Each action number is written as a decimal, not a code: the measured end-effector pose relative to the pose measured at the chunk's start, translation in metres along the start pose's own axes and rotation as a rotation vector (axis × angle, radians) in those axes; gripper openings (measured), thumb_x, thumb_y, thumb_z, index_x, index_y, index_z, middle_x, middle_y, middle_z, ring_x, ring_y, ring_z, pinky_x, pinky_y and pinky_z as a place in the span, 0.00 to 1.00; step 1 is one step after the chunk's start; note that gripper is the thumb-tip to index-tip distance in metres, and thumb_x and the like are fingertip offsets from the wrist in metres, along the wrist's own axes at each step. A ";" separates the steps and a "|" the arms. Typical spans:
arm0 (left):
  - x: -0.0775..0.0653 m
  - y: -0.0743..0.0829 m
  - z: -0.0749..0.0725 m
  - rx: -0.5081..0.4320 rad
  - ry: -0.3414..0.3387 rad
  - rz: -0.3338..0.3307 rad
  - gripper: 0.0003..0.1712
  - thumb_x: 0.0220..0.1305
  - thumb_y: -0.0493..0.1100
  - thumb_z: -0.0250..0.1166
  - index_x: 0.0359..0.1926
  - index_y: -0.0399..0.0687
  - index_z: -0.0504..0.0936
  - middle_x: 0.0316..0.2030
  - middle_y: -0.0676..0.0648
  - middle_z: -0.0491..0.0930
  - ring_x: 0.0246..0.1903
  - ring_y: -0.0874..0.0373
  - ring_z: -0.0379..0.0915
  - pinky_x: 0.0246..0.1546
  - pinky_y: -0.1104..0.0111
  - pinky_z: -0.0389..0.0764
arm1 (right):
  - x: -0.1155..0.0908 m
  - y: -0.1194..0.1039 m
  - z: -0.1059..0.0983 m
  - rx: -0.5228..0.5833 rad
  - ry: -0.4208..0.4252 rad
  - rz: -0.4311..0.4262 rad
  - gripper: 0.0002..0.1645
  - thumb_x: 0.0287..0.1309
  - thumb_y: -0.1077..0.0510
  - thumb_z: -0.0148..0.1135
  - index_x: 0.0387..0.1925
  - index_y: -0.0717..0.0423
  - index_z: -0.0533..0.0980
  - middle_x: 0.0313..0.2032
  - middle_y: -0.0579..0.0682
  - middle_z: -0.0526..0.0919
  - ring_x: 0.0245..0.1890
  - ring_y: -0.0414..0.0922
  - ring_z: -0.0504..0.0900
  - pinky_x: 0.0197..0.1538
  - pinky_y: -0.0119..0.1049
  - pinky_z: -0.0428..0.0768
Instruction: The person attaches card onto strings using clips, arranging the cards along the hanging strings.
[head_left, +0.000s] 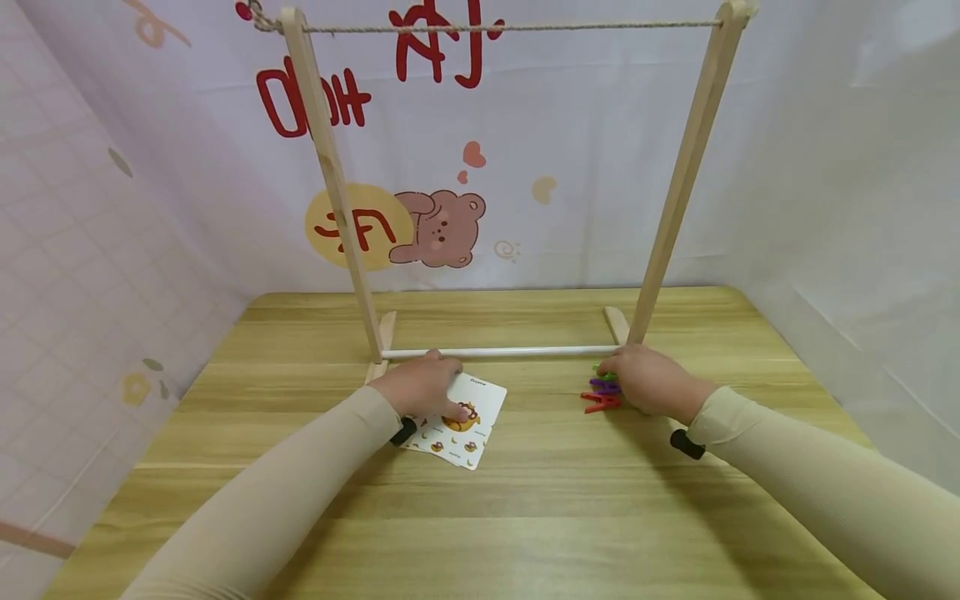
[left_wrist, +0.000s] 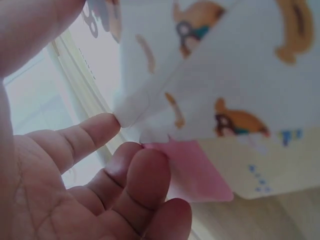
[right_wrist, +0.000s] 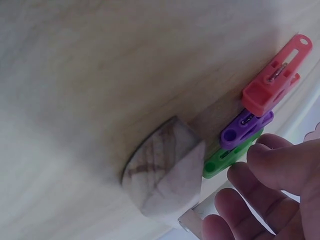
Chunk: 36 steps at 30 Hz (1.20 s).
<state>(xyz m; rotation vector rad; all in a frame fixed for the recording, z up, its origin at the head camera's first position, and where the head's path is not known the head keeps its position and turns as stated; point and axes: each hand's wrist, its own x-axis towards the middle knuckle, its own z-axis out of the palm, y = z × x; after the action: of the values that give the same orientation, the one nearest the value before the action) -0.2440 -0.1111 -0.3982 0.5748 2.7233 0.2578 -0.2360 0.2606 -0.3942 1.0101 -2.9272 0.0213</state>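
My left hand (head_left: 423, 387) lies over white cards (head_left: 480, 404) printed with an orange cartoon animal and bananas. Its thumb rests on the top card in the head view, and the fingers reach to the far edge. In the left wrist view the fingertips touch the card edges, where a pink card (left_wrist: 195, 172) and a cream card (left_wrist: 280, 170) show underneath. At the right, my right hand (head_left: 651, 383) is beside a row of plastic clothespins: red (right_wrist: 275, 77), purple (right_wrist: 245, 130) and green (right_wrist: 225, 160). Thumb and index finger are at the green one's end; no firm pinch is visible.
A wooden frame (head_left: 690, 167) stands at the back of the table (head_left: 480, 542), with a rope (head_left: 510, 27) across its top and a white rod (head_left: 510, 352) near its base. A printed curtain (head_left: 585, 125) hangs behind.
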 end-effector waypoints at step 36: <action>-0.002 0.006 -0.003 0.017 -0.006 -0.030 0.49 0.50 0.70 0.80 0.61 0.43 0.78 0.49 0.45 0.73 0.42 0.54 0.74 0.39 0.64 0.79 | 0.014 -0.003 0.010 -0.031 0.037 0.027 0.10 0.62 0.67 0.69 0.28 0.51 0.83 0.32 0.49 0.88 0.34 0.47 0.87 0.42 0.46 0.87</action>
<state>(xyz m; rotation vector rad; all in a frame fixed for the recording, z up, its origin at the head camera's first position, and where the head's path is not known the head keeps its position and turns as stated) -0.2413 -0.1066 -0.3933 0.5375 2.7287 0.2246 -0.2457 0.2492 -0.4032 0.9553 -2.8983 -0.0045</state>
